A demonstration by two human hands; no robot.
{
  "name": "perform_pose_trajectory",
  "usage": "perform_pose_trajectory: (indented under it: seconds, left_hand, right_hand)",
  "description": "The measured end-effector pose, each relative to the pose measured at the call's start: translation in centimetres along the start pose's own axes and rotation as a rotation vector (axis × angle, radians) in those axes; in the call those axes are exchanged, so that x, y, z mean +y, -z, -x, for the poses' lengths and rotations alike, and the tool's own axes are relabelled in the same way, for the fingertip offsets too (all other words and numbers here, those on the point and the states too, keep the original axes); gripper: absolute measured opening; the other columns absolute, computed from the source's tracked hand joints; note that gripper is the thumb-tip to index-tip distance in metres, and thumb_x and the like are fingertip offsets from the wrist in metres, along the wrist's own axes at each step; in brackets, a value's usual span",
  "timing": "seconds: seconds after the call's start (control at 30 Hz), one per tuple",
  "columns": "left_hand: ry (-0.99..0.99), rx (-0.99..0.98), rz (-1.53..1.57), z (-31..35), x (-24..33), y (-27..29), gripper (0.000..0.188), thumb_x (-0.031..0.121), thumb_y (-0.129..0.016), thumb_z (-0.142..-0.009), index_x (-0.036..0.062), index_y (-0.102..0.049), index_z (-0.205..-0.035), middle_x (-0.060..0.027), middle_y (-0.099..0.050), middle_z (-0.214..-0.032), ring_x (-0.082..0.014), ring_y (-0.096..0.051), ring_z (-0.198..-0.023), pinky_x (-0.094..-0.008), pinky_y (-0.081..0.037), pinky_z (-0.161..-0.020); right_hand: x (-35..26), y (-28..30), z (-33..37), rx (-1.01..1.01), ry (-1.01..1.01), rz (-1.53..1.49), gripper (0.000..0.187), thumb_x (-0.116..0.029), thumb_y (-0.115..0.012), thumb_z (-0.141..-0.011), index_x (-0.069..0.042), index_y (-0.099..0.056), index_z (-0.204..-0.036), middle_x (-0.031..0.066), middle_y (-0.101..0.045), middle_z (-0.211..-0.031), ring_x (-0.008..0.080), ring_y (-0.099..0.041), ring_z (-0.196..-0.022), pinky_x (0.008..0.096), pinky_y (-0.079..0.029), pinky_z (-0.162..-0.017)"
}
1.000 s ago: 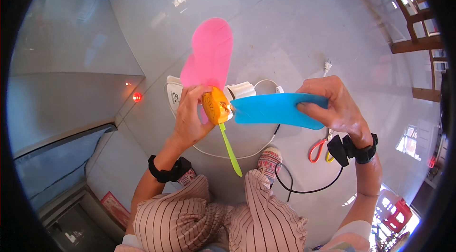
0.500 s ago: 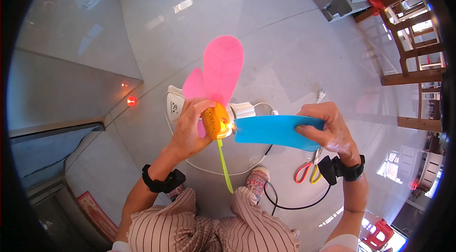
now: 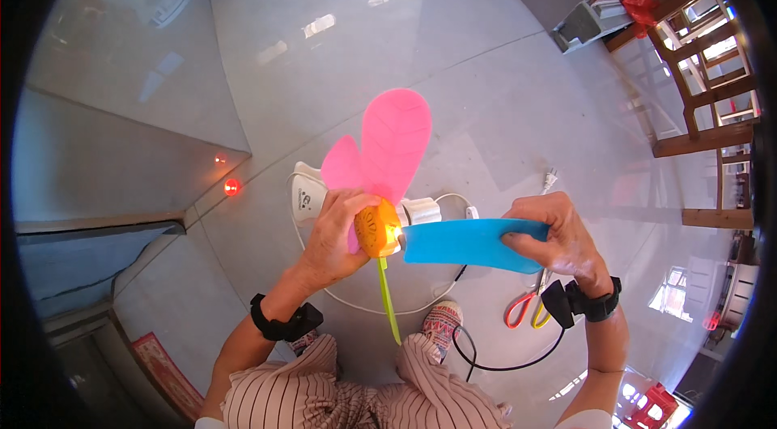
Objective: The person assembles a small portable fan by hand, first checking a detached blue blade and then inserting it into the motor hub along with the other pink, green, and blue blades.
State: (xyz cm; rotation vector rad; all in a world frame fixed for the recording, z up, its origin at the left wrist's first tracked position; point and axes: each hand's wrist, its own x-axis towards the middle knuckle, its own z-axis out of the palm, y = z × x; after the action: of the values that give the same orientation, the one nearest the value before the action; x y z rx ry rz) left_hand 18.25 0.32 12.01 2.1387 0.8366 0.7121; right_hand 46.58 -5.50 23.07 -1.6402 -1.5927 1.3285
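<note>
Two full hands show in the head view: your left hand (image 3: 326,241) wraps its grip around the orange hub (image 3: 375,229) that bears pink blades (image 3: 395,138), and your right hand (image 3: 564,236) pinches the outer end of the blue blade (image 3: 457,243). Its inner end sits just beside the hub, above the floor (image 3: 307,89).

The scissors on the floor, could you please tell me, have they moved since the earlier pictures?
No. Judged against the white plug lying nearby, the scissors keep the same place; the whole view appears to have shifted.
</note>
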Motion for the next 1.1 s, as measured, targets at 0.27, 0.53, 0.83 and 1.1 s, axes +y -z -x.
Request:
perform_pose_trajectory:
  seconds: [0.27, 0.53, 0.83, 1.1]
  left_hand:
    - [-0.011, -0.015, 0.002, -0.1, -0.3, 0.0, 0.065, 0.010, -0.080, -0.061, 0.0100, -0.042, -0.114, -0.0121, -0.048, -0.110, -0.0261, -0.047, -0.100, -0.0322, -0.046, -0.077]
    - [-0.030, -0.023, -0.015, -0.3, 0.1, 0.2, 0.065, 0.011, -0.081, -0.061, 0.0104, -0.043, -0.115, -0.0112, -0.048, -0.111, -0.0257, -0.047, -0.101, -0.0321, -0.047, -0.078]
    - [-0.012, -0.010, 0.008, -0.3, -0.1, 0.0, 0.064, 0.010, -0.080, -0.060, 0.0088, -0.044, -0.114, -0.0118, -0.050, -0.109, -0.0269, -0.048, -0.101, -0.0321, -0.048, -0.077]
    - [-0.035, 0.038, -0.001, -0.6, -0.2, -0.4, 0.063, 0.009, -0.081, -0.059, 0.0067, -0.047, -0.111, -0.0141, -0.051, -0.111, -0.0283, -0.050, -0.100, -0.0330, -0.048, -0.078]
  right_hand:
    - [0.2, 0.0, -0.2, -0.007, -0.008, 0.008, 0.012, -0.013, -0.057, -0.068, -0.001, -0.061, -0.069, 0.0051, -0.051, -0.056, 0.0114, -0.045, -0.050, 0.0268, -0.034, -0.048]
    - [0.1, -0.3, -0.8, -0.009, 0.119, 0.102, 0.010, -0.011, -0.057, -0.068, -0.001, -0.058, -0.068, 0.0070, -0.048, -0.054, 0.0141, -0.046, -0.048, 0.0282, -0.035, -0.046]
    - [-2.5, -0.4, -0.7, -0.010, 0.241, 0.317, 0.007, -0.001, -0.060, -0.066, -0.002, -0.058, -0.072, 0.0088, -0.053, -0.061, 0.0226, -0.052, -0.050, 0.0309, -0.039, -0.046]
    - [-4.5, -1.2, -1.1, 0.054, 0.396, 0.598, 0.014, 0.001, -0.066, -0.064, -0.003, -0.057, -0.073, 0.0088, -0.046, -0.059, 0.0255, -0.048, -0.052, 0.0345, -0.035, -0.044]
